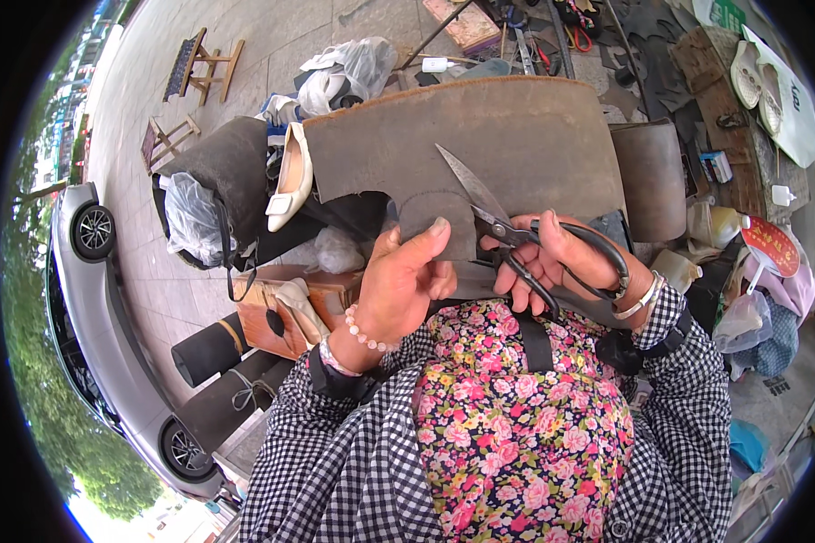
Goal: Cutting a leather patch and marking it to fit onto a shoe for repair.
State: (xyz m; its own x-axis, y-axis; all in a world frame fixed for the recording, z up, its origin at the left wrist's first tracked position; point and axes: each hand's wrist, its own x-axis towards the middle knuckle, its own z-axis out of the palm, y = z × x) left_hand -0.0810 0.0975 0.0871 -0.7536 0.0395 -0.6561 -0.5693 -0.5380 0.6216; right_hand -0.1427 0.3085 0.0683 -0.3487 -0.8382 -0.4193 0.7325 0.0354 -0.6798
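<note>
R hand (pixel 581 258) grips scissors (pixel 503 232), handles spread. L hand (pixel 397 291) half-curled, thumb at near flap of grey sheet (pixel 525 127) out front; can't tell if pinched. Risk: sheet slip = off-line cut; thumb drift bladeward = nick.

A street-side shoe-repair stall occupies stone paving (pixel 285 36), marked by a cream buckled shoe (pixel 290 181), cut grey-brown sheet material (pixel 516 127) and hand tools (pixel 524 54), near a parked silver car (pixel 122 317).

Grey sheet (pixel 516 127) — ptly behind hands (pixel 391 281)
</note>
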